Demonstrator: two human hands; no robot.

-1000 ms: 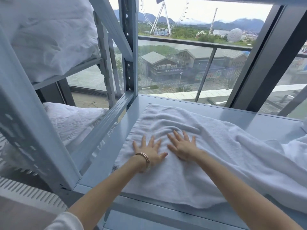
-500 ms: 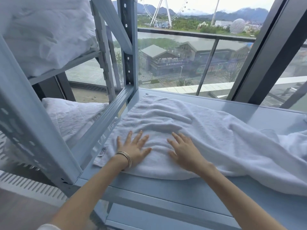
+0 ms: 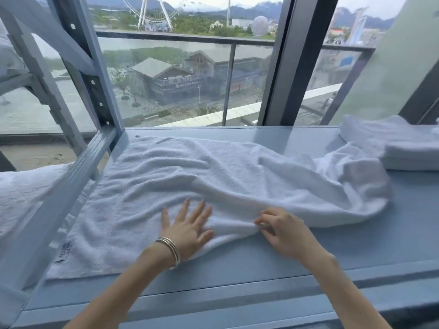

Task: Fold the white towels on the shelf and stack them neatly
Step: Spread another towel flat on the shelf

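Both hands have slid back toward the near edge since a moment ago, and the right one has gone from flat to pinching. Big picture first: the grey-blue shelf (image 3: 356,252) runs wide across the room in front of the window (image 3: 180,74), its metal upright (image 3: 99,74) rising at the back left corner. Spread across the left and middle of that shelf is the white towel (image 3: 180,176), rumpled, its left end lying fairly flat with a small label (image 3: 64,250) at the near corner, its right end bunched and lifted in folds. At the far right, touching that bunched end, sits a folded towel (image 3: 399,148). Off to the left, below the frame, there's white bedding (image 3: 26,193). Now the hands: the left hand (image 3: 187,231) presses flat on the towel, fingers spread wide, bangles (image 3: 171,250) on the wrist. Just beside it, the right hand (image 3: 282,231) has thumb and fingers curled, pinching the towel's near edge
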